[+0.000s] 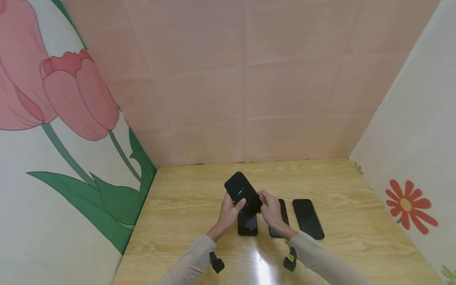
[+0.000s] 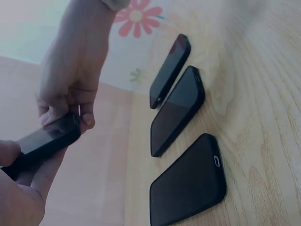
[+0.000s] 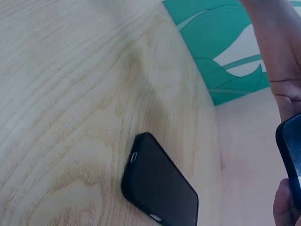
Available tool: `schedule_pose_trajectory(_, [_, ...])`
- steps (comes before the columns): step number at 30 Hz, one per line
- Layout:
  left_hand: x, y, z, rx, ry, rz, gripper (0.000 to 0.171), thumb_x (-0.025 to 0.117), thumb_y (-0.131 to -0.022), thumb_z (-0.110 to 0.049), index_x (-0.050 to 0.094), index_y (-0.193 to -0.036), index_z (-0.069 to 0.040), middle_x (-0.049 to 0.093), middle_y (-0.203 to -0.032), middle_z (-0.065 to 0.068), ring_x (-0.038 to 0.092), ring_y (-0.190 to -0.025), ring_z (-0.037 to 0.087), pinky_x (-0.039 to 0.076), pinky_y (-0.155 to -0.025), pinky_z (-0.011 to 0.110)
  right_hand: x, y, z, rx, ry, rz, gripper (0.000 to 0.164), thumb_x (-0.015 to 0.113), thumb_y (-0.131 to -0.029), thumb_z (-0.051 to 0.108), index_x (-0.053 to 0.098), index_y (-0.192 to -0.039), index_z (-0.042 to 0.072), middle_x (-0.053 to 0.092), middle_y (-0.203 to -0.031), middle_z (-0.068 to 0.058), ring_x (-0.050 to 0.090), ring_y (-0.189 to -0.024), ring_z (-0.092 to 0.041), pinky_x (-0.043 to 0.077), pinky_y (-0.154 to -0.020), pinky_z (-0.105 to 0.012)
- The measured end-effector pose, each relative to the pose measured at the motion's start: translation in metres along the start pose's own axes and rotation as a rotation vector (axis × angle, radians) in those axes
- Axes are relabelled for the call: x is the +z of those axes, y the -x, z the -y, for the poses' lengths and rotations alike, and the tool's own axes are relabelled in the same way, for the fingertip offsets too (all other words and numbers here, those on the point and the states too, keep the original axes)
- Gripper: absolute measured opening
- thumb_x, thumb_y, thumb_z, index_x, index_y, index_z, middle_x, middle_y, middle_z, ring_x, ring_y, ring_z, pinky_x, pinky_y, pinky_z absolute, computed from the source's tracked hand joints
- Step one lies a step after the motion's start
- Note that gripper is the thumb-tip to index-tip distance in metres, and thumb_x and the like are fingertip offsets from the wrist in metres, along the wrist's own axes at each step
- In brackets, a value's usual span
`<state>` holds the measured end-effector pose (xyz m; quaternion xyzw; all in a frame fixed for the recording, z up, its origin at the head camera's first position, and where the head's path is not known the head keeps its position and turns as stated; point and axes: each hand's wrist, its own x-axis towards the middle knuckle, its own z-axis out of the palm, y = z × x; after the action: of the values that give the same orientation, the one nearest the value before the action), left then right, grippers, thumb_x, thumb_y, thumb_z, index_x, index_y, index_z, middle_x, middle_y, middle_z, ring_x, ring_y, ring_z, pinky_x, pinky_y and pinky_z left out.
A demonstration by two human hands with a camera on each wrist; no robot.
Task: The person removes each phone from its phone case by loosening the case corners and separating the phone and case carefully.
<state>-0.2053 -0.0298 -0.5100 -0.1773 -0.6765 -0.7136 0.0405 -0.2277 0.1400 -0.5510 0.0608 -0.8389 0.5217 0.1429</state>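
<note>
With our left hand (image 1: 228, 215) and right hand (image 1: 272, 210) we grip the raised phone (image 1: 240, 189) (probably stiff, slick, breakable), best held by its edges.

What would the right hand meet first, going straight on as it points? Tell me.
The right hand would first meet the smartphone it grips; beyond that, probably the left hand, though depth is unclear.

The phones (image 1: 246, 194) are black, the table (image 1: 185, 198) yellowish wood-grained, the backdrop (image 1: 213, 87) pinkish.
</note>
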Motion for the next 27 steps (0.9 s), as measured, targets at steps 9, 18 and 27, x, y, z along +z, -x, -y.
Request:
schedule_pose_trajectory(9, [-0.005, -0.006, 0.026, 0.028, -0.009, 0.032, 0.048, 0.053, -0.096, 0.01, 0.034, -0.141, 0.007, 0.052, -0.13, 0.029, 0.057, -0.114, 0.034, 0.054, -0.087, 0.037, -0.001, 0.0, -0.001, -0.035, -0.067, 0.0, 0.022, 0.049, -0.099, -0.006, 0.066, -0.086, 0.0, 0.066, -0.072, -0.01, 0.059, -0.049, -0.019, 0.05, -0.044, -0.027])
schedule_pose_trajectory(18, [-0.012, -0.005, 0.027, -0.045, 0.013, 0.011, 0.046, 0.052, -0.095, 0.013, 0.037, -0.138, 0.007, 0.055, -0.127, 0.027, 0.058, -0.112, 0.035, 0.055, -0.085, 0.038, -0.005, -0.002, -0.001, -0.063, -0.166, 0.14, 0.022, 0.049, -0.099, -0.009, 0.066, -0.089, 0.0, 0.065, -0.076, -0.01, 0.059, -0.054, -0.016, 0.053, -0.049, -0.036])
schedule_pose_trajectory(27, [-0.016, -0.001, 0.011, -0.043, -0.051, -0.041, 0.038, 0.058, -0.091, 0.015, 0.045, -0.127, 0.015, 0.059, -0.117, 0.033, 0.061, -0.105, 0.038, 0.056, -0.08, 0.035, -0.013, -0.003, -0.007, -0.084, -0.224, 0.377, 0.021, 0.047, -0.104, 0.001, 0.065, -0.108, -0.007, 0.068, -0.096, -0.021, 0.07, -0.078, -0.028, 0.058, -0.064, -0.05])
